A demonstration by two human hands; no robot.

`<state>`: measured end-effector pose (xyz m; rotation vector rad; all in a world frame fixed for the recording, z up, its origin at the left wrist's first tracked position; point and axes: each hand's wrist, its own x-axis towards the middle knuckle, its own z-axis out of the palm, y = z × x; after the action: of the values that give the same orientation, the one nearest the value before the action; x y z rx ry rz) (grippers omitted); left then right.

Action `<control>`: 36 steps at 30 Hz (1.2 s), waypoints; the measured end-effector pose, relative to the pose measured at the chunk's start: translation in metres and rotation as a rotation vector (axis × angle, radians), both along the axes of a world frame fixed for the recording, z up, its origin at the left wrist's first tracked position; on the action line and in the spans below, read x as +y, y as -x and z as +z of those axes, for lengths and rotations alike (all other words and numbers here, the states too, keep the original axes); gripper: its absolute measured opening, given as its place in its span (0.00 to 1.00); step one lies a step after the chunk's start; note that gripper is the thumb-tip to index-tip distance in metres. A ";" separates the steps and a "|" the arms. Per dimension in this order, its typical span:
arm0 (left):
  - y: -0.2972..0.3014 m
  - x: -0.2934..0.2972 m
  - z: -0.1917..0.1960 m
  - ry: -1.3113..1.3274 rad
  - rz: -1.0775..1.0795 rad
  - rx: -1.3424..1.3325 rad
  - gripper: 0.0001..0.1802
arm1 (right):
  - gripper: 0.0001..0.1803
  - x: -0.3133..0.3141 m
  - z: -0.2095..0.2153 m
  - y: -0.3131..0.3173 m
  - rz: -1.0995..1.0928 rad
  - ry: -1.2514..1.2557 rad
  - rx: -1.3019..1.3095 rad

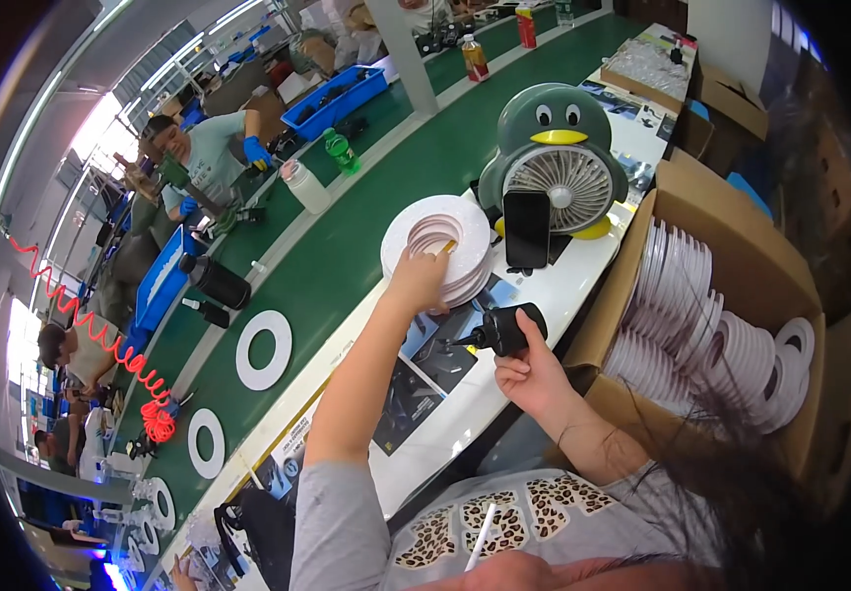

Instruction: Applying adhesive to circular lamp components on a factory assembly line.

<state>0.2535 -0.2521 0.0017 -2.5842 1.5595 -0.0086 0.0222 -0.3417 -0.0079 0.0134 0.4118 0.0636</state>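
Note:
A stack of flat white rings (472, 224) rests on the near strip of the table. My left hand (420, 279) grips the near side of the stack, its fingertips inside the ring hole and the thumb lower at the outer edge. How many rings it pinches is hidden. In my right hand (534, 372) is a small black bottle (510, 331), held tilted with its thin dark nozzle pointing left. The nozzle stays apart from the rings. Behind the bottle, a dark phone (527, 229) leans against a green penguin-shaped fan (571, 182).
On my right stands a cardboard box (731, 231) packed with white rings. Single rings (264, 351) lie spaced along the green belt (332, 266) to the left. A white bottle (304, 187) and a black jar (215, 281) stand across it. A co-worker in blue gloves (256, 153) works opposite.

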 end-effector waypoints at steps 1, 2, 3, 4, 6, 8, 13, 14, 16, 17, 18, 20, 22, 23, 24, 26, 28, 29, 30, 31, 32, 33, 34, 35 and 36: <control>0.000 0.001 -0.002 0.000 -0.002 -0.005 0.41 | 0.16 -0.001 0.001 0.001 -0.002 0.000 -0.005; 0.000 0.004 -0.004 0.007 -0.012 0.016 0.38 | 0.16 -0.003 0.002 0.001 -0.019 0.008 0.002; 0.000 0.006 -0.004 0.014 -0.024 0.034 0.36 | 0.15 -0.004 0.004 0.001 -0.039 0.016 0.007; 0.002 0.010 -0.006 0.013 -0.023 0.026 0.36 | 0.15 -0.004 0.005 0.001 -0.038 0.015 0.000; 0.013 0.019 -0.008 0.105 -0.088 0.024 0.31 | 0.15 -0.006 0.005 0.002 -0.052 0.007 0.015; 0.023 0.033 -0.005 0.087 -0.032 0.044 0.28 | 0.15 -0.007 0.004 0.003 -0.062 0.028 0.014; 0.049 0.120 -0.005 0.191 0.037 -0.038 0.24 | 0.15 0.001 0.004 0.009 -0.037 0.075 -0.043; 0.059 0.137 -0.005 0.200 0.082 -0.019 0.23 | 0.15 0.004 0.002 0.007 -0.034 0.074 -0.046; 0.087 0.162 -0.002 0.211 0.138 0.020 0.24 | 0.15 0.010 0.003 0.006 -0.026 0.090 -0.044; 0.102 0.177 -0.001 0.210 0.192 0.061 0.25 | 0.15 0.015 0.003 0.003 -0.028 0.094 -0.048; 0.121 0.198 -0.001 0.153 0.265 0.054 0.26 | 0.16 0.027 0.000 -0.004 -0.008 0.093 -0.052; 0.156 0.224 -0.008 0.158 0.353 0.055 0.28 | 0.16 0.044 -0.002 -0.014 0.057 0.103 -0.084; 0.189 0.240 -0.011 0.216 0.418 0.043 0.28 | 0.16 0.061 0.001 -0.021 0.056 0.125 -0.057; 0.203 0.244 -0.014 0.264 0.444 0.024 0.28 | 0.15 0.067 -0.002 -0.025 0.073 0.157 -0.083; 0.216 0.248 -0.012 0.252 0.504 0.034 0.30 | 0.15 0.073 -0.001 -0.030 0.104 0.167 -0.079; 0.234 0.262 -0.021 0.332 0.571 0.025 0.31 | 0.14 0.088 -0.003 -0.043 0.135 0.337 -0.076; 0.242 0.280 -0.030 0.360 0.651 0.061 0.31 | 0.12 0.102 -0.014 -0.062 0.197 0.402 -0.105; 0.243 0.287 -0.032 0.362 0.662 0.048 0.32 | 0.12 0.109 -0.018 -0.070 0.179 0.550 -0.121; 0.242 0.290 -0.031 0.363 0.666 0.040 0.33 | 0.11 0.112 -0.020 -0.078 0.154 0.698 -0.136; 0.246 0.292 -0.025 0.370 0.684 0.042 0.33 | 0.11 0.116 -0.015 -0.082 0.128 0.840 -0.225; 0.250 0.293 -0.016 0.406 0.656 0.045 0.33 | 0.11 0.121 -0.007 -0.086 0.143 0.845 -0.230; 0.248 0.293 -0.010 0.446 0.617 0.058 0.34 | 0.13 0.126 0.003 -0.091 0.147 1.058 -0.242; 0.245 0.298 -0.002 0.452 0.635 0.066 0.34 | 0.16 0.134 0.007 -0.099 0.163 1.264 -0.263; 0.238 0.308 0.007 0.592 0.609 0.132 0.33 | 0.16 0.139 0.005 -0.109 0.180 1.270 -0.264; 0.227 0.316 0.012 0.736 0.570 0.200 0.33 | 0.18 0.141 0.004 -0.119 0.152 1.397 -0.439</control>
<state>0.0260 0.0644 0.0132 -3.6195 0.8963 -0.3377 0.1416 -0.2003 -0.0036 -1.3871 -0.0518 -0.0816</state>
